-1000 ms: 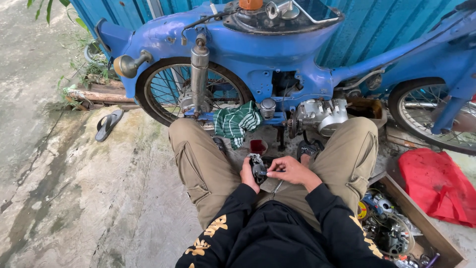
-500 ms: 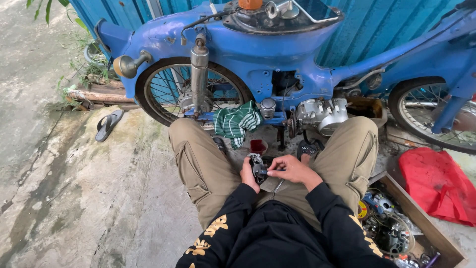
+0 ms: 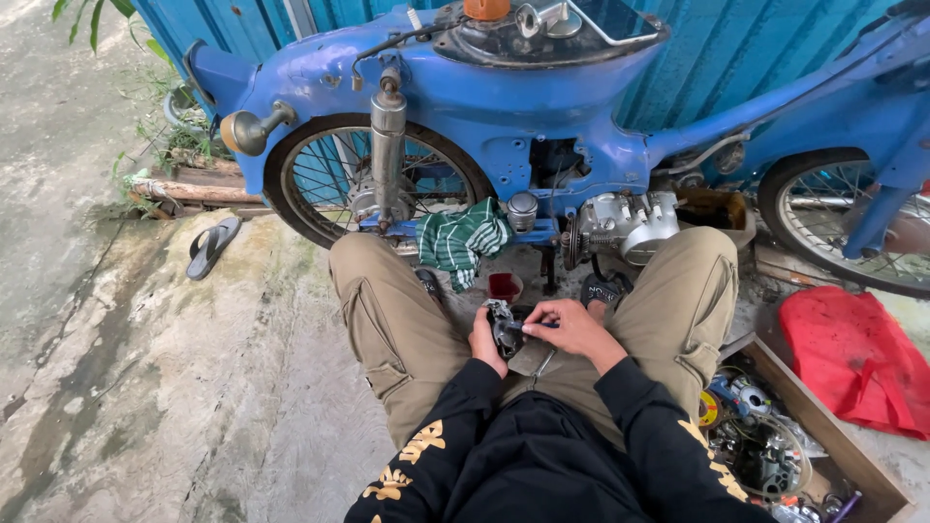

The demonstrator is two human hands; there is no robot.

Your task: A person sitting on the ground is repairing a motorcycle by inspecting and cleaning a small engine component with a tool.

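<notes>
- A small dark metal engine part (image 3: 503,325) is held in front of the lap, between the knees, above the concrete floor (image 3: 174,387).
- The left hand (image 3: 484,341) is wrapped around the part from below, its fingers closed on it.
- The right hand (image 3: 573,327) is laid over the part's right side, fingers pinched narrow on a thin tool (image 3: 531,324).
- A blue motorbike (image 3: 542,107) is seen just ahead, a green striped rag (image 3: 463,238) hung below it.
- A wooden box of parts (image 3: 775,446) lies by the right thigh.

The small dark metal engine part (image 3: 502,325) sat just below the middle of the frame, held upright between both hands over the lap, greyish and grimy looking.
</notes>
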